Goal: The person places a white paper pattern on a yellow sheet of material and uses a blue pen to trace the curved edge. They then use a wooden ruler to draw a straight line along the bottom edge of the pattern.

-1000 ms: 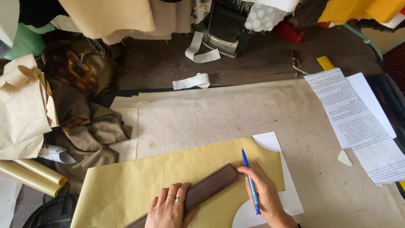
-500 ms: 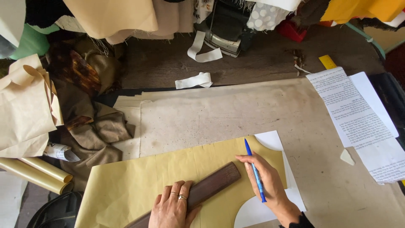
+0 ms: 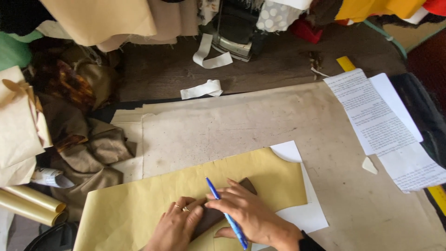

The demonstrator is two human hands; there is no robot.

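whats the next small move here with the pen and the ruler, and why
Probably lower the blue pen tip to the dark ruler's edge and draw. Both hands, left hand and right hand, already press the ruler flat on the yellow paper.

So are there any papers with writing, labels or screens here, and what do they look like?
Printed sheet: right side of the table, white rectangle with small dark print.
Second printed sheet: just below it, white, partly tucked under.
Crumpled printed paper: left edge, white and grey.
No screens in view.
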